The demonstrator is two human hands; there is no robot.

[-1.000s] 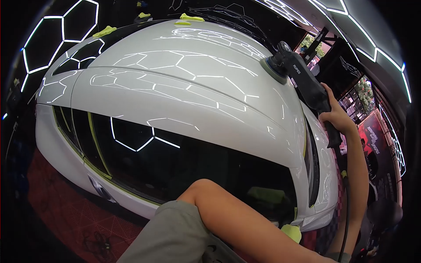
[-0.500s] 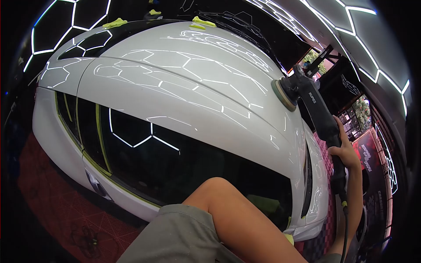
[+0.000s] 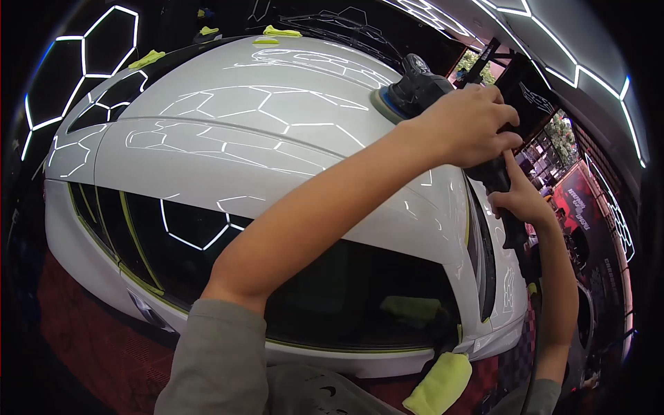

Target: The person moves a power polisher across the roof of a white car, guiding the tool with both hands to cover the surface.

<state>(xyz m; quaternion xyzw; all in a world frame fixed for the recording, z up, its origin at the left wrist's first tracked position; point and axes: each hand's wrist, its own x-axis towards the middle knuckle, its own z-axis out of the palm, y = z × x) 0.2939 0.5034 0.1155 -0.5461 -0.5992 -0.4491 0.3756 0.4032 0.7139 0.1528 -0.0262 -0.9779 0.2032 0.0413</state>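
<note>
My right hand is wrapped round the rear part of a black power polisher. Over the polisher's body, forward of that grip, lies my left hand with its fingers curled; the parts beneath it are hidden. The polisher's round pad sits tilted against the far right part of the white car roof. A cord runs down from the tool's rear end, beside my right forearm.
Yellow-green cloths lie along the roof's far edge. Another yellow-green cloth covers something beside the front side window. Yellow-green masking tape lines the window edges. Red tiled floor shows at lower left.
My left arm has swung up across the view, and its hand is now on the polisher. The polisher appears farther up and left, though the view itself has shifted too.
</note>
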